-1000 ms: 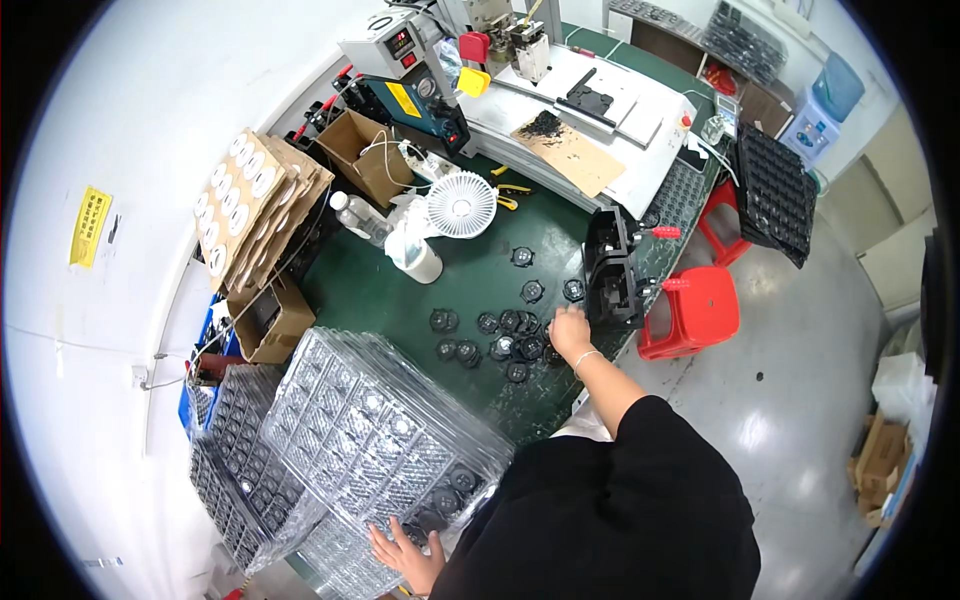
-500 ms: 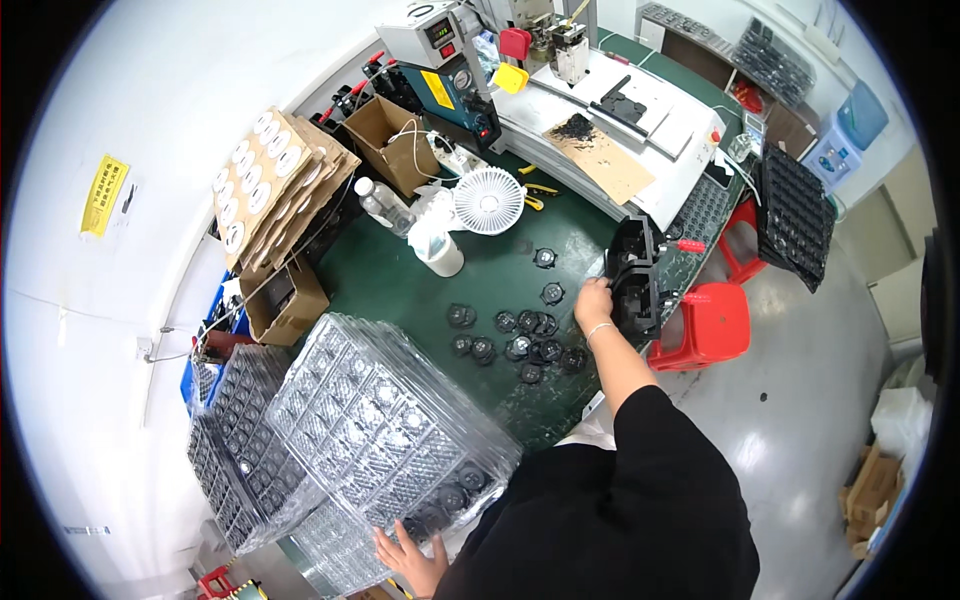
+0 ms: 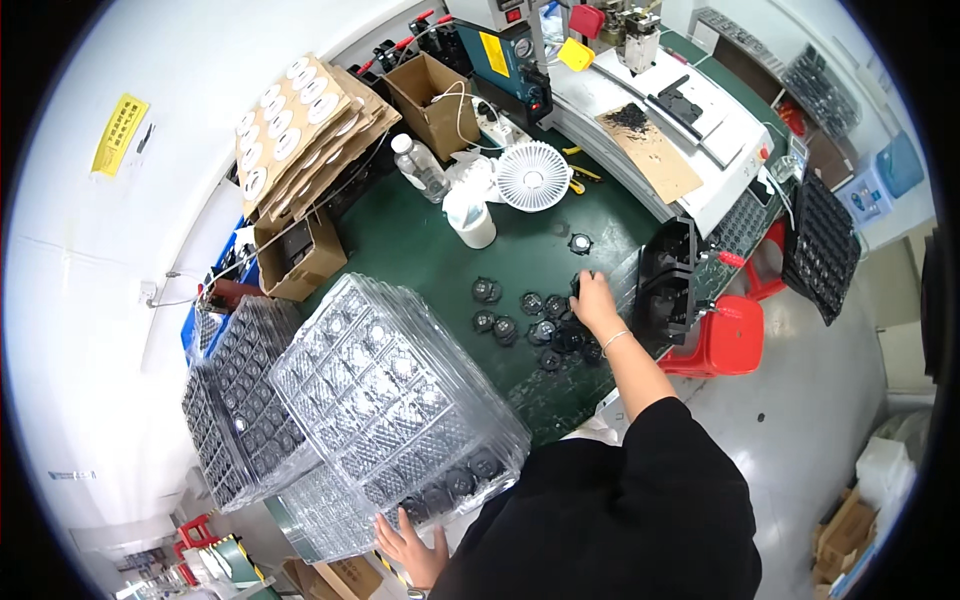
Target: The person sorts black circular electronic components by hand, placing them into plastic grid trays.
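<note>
My right hand (image 3: 594, 303) is over the green table with its fingers closed on a round black plastic part (image 3: 575, 285), mostly hidden by the fingers. Just below and left of it, several similar black parts (image 3: 543, 332) lie in a loose group, some overlapping. Another such part (image 3: 580, 243) lies apart, farther back. To the right of this hand stands a black fixture (image 3: 667, 285) with red-tipped handles. My left hand (image 3: 412, 552), fingers spread, is at the near edge of a stack of clear plastic trays (image 3: 390, 390); black parts sit in the top tray's near row.
More trays of black parts (image 3: 245, 400) stand at the left. Behind are a white fan (image 3: 532, 177), a white cup (image 3: 474, 228), a bottle (image 3: 420, 167) and cardboard boxes (image 3: 428, 105). A white machine bed (image 3: 705, 130) is at back right; a red stool (image 3: 735, 335) stands beside the table.
My right hand has left the black fixture's side and closed on a round part on the table. My left hand stays by the tray edge. The whole view has shifted slightly.
</note>
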Demonstrator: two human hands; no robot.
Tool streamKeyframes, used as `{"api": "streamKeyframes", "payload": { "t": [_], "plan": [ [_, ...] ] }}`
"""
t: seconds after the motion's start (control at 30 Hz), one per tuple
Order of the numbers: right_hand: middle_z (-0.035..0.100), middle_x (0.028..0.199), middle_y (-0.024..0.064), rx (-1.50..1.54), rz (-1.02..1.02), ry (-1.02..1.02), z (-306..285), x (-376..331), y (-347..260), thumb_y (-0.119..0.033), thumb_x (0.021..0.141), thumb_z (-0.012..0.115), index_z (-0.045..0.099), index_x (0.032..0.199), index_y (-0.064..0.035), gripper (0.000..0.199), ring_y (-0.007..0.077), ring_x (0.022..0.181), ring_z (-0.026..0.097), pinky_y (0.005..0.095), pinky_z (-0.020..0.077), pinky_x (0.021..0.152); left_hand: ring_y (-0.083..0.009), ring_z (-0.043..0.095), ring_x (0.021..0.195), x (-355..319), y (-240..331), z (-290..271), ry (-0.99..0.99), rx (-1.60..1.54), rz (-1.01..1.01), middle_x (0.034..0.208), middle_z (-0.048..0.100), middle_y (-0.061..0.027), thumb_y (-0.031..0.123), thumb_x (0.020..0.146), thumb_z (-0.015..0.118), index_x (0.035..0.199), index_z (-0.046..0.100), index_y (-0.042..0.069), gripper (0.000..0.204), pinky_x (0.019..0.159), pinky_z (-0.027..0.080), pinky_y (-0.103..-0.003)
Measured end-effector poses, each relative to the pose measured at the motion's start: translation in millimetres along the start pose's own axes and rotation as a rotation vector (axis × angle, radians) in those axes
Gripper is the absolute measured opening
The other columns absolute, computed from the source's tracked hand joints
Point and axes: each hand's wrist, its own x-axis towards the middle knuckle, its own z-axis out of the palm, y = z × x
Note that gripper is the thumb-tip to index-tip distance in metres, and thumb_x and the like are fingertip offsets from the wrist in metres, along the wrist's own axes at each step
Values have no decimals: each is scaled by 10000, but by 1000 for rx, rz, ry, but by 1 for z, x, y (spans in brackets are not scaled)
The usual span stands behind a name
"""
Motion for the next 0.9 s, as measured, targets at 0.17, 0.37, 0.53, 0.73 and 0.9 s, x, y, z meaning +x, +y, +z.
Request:
{"api": "streamKeyframes", "payload": {
  "t": [0.17, 0.37, 0.53, 0.73, 0.9],
  "plan": [
    [622, 1096, 240, -43, -210, -148, 15, 5, -51, -181, 758, 792, 547, 1124, 4, 477, 424, 1033, 626, 477, 533, 881, -493, 214, 1434, 3, 8, -4, -16, -16, -34, 1564, 239, -282, 246, 743, 789, 1443, 447, 69, 798, 1162, 169, -613],
    [618, 1111, 182, -310, -443, -208, 51, 17, -80, -94, 840, 650, 630, 1082, -33, 250, 358, 1080, 628, 431, 567, 862, -488, 219, 1434, -4, 5, -4, -23, -13, -40, 1562, 245, -285, 275, 731, 784, 1426, 462, 70, 793, 1162, 161, -619],
    [628, 1103, 169, -396, -610, -369, 58, 28, -68, -128, 845, 649, 643, 1123, -44, 291, 368, 1066, 630, 442, 553, 890, -494, 201, 1440, -14, 1, 0, -48, -25, -80, 1562, 231, -298, 275, 744, 775, 1422, 458, 59, 779, 1166, 143, -617],
    [686, 973, 274, -10, -119, -168, 49, 53, -67, -329, 787, 757, 611, 1050, 69, 499, 426, 946, 666, 485, 540, 856, -501, 170, 1449, -19, 0, 0, -58, -77, -118, 1566, 212, -304, 289, 768, 766, 1420, 455, 50, 761, 1169, 116, -622],
    [619, 1173, 181, -301, -808, -315, 47, 56, -68, -43, 768, 683, 634, 1137, -53, 372, 376, 1104, 603, 432, 522, 935, -500, 171, 1449, -25, -2, 2, -59, -79, -117, 1562, 213, -307, 293, 779, 760, 1414, 461, 44, 744, 1167, 121, -629]
  ]
}}
